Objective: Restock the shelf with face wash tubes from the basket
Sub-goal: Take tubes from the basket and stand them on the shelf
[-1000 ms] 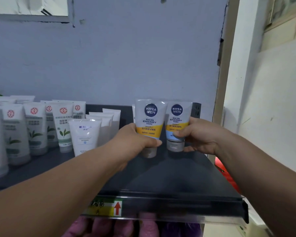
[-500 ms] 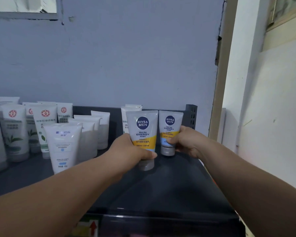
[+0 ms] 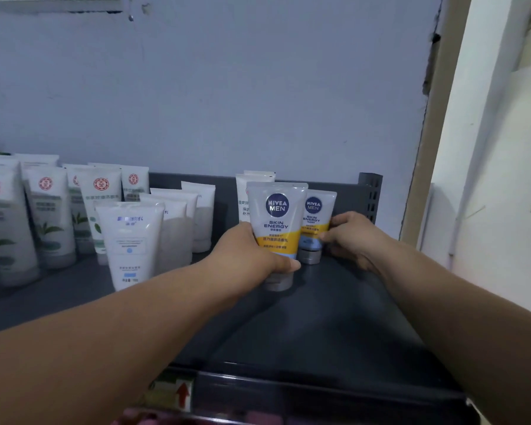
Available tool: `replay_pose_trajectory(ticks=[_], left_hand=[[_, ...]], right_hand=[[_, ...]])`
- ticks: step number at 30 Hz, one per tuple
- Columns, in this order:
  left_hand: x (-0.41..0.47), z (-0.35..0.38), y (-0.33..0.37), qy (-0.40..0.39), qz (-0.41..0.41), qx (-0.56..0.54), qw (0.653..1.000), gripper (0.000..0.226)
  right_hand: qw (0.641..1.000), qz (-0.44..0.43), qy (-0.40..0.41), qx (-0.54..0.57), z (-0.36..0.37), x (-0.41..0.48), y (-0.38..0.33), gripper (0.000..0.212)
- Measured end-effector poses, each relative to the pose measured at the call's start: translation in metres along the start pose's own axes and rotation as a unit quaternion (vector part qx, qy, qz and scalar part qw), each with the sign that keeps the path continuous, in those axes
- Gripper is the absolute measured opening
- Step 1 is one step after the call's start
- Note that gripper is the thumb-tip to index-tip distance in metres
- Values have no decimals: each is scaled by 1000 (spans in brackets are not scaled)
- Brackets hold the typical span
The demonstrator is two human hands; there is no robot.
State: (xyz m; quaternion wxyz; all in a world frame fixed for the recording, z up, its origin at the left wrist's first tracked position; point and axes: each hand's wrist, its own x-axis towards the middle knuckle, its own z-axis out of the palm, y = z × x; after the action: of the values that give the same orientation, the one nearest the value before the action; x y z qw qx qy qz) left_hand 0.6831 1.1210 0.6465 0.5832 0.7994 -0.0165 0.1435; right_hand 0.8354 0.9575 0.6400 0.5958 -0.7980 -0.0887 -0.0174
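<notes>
Two grey Nivea Men tubes with yellow bands stand cap-down on the dark shelf (image 3: 334,317). My left hand (image 3: 252,256) grips the nearer tube (image 3: 276,216) around its lower body. My right hand (image 3: 353,237) holds the farther tube (image 3: 314,216) from the right, close to the shelf's back right corner. The nearer tube overlaps the left edge of the farther one. The basket is out of sight.
White tubes (image 3: 132,240) and green-leaf tubes (image 3: 49,216) stand in rows on the left half of the shelf. Another white tube (image 3: 242,194) stands behind the Nivea pair. A perforated upright (image 3: 370,194) and the blue wall close the back. A price label (image 3: 178,392) marks the front edge.
Both hands have pushed the two Nivea tubes deeper toward the back of the shelf; the right tube now sits farther back than the left.
</notes>
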Motion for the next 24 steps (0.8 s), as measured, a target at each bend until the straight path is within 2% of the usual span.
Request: replay_pose_trajectory(ticks=[2,3,4,6,7,8,11,14,16,18,24], left_hand=[[0,3,2,-2,3,12,1000,23],[0,5,2,-5,6,20,1000,23],[0,7,3,-7,11,27,1000,22],[1,13,4,-8,27,45,999,21],[1,16,5,-10,34,56,998,22],[2,20,6,-10,34,67,997,25],[1,26,5,-38,20,88,995,36],[-1,25,5,-62,-10,117,991,71],[-3,19,6,-64,-37,146,987,76],[-5,11,5,-52,-54,160,984,91],[-17,-11,0,-51,-61,170,982,87]], right_hand=[[997,-35,65,4,-11,-15,-13,21],[997,-50,45,35,-18,-27,-22,20],[996,-58,-26,65,-24,-40,-30,21],[969,-49,-234,60,-32,-69,-40,34],[951,-45,-303,33,-32,-79,-40,43],[942,-44,-333,9,-30,-85,-38,48],[964,-69,-257,-16,-17,-86,-27,43],[977,-69,-198,-35,-15,-76,-22,31],[984,-62,-164,-42,-16,-70,-19,31],[989,-49,-134,-42,-14,-63,-15,30],[990,15,-127,-54,-14,-60,-10,25]])
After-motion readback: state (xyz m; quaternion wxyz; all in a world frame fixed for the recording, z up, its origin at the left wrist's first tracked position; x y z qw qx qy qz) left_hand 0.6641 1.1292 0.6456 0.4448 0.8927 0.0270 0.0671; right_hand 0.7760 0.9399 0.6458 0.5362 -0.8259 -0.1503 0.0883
